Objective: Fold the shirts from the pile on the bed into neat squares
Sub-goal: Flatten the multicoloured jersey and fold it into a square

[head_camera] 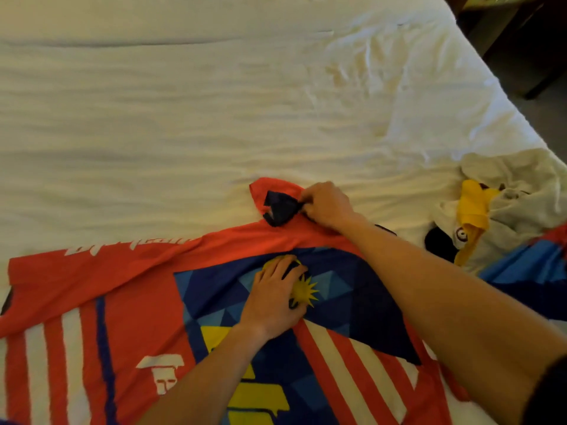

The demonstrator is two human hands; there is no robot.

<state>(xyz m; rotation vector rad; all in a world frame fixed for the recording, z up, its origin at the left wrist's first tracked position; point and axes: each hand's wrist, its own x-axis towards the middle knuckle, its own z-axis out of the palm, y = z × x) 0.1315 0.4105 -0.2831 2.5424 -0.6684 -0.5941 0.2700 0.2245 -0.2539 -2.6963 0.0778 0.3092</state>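
Jersey (147, 289): red, with blue panel, white stripes and yellow star; spread flat along the bed's near edge.
Left hand (273, 297): fingers straight, pressing on the blue panel.
Right hand (326, 205): fingers curled, pinching the dark collar (280, 208).
Pile (503, 216): crumpled shirts at the bed's (184, 118) right edge.

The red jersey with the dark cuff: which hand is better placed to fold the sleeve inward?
Probably the right hand: it already pinches the dark cuff of the red jersey, while the left hand lies flat on the chest.
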